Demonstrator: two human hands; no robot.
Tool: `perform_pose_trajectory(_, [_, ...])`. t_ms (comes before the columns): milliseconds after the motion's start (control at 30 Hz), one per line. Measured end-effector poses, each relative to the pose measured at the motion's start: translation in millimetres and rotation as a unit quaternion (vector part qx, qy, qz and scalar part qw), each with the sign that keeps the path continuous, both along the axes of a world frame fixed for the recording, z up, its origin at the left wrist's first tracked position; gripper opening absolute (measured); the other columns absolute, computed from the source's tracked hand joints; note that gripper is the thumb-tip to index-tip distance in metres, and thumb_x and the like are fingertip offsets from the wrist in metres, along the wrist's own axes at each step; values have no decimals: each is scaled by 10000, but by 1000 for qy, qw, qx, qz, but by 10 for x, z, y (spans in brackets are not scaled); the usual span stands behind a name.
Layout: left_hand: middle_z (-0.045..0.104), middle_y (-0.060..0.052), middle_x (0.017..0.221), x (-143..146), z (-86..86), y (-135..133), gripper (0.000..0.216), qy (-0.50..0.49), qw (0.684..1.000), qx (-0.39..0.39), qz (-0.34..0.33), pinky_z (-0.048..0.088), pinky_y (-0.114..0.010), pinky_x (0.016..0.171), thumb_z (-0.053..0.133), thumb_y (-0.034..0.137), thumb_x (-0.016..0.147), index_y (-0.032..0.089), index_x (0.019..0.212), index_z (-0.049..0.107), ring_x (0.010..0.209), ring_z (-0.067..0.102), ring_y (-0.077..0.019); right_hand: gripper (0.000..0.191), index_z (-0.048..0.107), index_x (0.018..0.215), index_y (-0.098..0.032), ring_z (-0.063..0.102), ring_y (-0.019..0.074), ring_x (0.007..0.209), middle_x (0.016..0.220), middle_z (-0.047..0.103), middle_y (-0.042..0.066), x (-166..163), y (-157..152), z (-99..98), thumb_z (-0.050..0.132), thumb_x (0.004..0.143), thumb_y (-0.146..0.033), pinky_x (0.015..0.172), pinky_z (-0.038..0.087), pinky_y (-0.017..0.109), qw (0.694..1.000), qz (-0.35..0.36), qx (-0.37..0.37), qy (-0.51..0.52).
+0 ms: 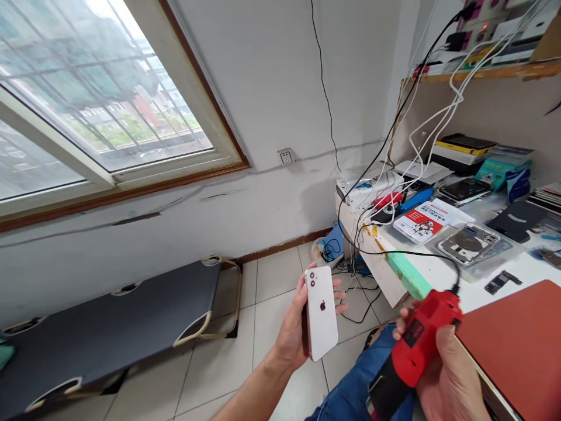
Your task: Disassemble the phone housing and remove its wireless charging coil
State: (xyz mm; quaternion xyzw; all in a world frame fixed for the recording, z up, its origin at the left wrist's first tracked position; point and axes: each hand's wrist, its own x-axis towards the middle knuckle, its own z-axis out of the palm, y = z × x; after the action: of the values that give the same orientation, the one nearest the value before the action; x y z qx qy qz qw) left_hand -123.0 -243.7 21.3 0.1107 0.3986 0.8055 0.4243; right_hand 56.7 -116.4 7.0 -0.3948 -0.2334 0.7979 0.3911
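**Head view.** The left hand (291,333) is closed around the edges of a white iPhone (321,313). It holds the phone upright over the tiled floor (272,275), off the left edge of the bench (477,292), with the back glass and twin lenses facing the camera. The right hand (451,374) is wrapped around a red corded power tool (416,345) near the bench's front edge, just beside the red mat (517,339). The tool's black cable (412,253) trails back across the bench. Its dark lower end points down and away from the phone, and the two are well apart. The phone's back looks whole and closed, so work on it appears not yet begun. A stripped phone housing (468,242) lies further back on the bench.
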Motion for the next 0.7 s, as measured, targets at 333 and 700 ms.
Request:
perform_pose_trajectory(333, [731, -137, 1280, 87, -72, -49, 587, -47, 999, -12, 4, 503, -627, 1079, 548, 473, 1062, 346, 1597, 342, 1143, 732, -324, 178, 641, 929, -256, 512, 141, 761, 811, 540, -34, -258, -191, 494, 726, 777, -293, 805, 490, 346, 967, -198, 79, 141])
perform_pose_trajectory(700, [735, -128, 1262, 160, -59, 5, 651, -40, 999, -20, -5, 484, -588, 1108, 617, 423, 1040, 347, 1612, 316, 1176, 733, -345, 131, 652, 936, -232, 505, 148, 773, 804, 548, -19, -361, -204, 491, 670, 806, -240, 806, 460, 344, 965, -177, 130, 146])
